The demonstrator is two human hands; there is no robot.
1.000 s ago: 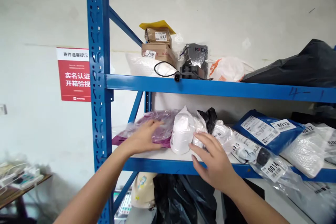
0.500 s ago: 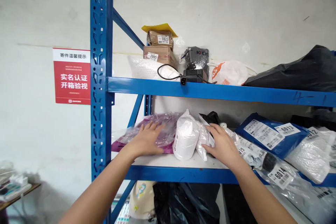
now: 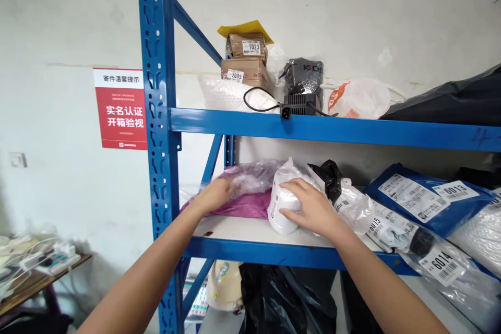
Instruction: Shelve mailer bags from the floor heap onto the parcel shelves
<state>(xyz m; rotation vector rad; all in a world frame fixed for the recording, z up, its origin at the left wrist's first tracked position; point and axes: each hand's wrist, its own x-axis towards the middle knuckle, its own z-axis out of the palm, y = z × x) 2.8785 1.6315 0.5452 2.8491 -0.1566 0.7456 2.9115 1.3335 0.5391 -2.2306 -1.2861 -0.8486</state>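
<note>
My left hand [image 3: 216, 194] has its fingers curled into the crumpled clear plastic bag [image 3: 256, 176]; its fingertips are partly hidden. Beneath the bag, a purple package [image 3: 250, 205] lies flat at the left end of the middle shelf. My right hand [image 3: 307, 206] rests against the right side of a white cylindrical item [image 3: 282, 217] wrapped in a thin plastic bag. Its thumb and fingers are apart, not closed round it. The white item leans slightly left, beside the purple package. A black plastic bundle [image 3: 329, 176] sits just behind my right hand.
Labelled parcels, among them a blue one [image 3: 422, 198] and a clear-wrapped one [image 3: 440, 261], crowd the right side. A blue upright post [image 3: 161, 167] bounds the left. The upper beam [image 3: 332, 133] runs above my hands. Boxes [image 3: 245, 70] stand on top, black bags [image 3: 287, 297] below.
The view has shifted slightly. My left hand has curled into the clear bag, which is bunched further back, baring more purple. My right hand has moved left onto the white item, which now tilts.
</note>
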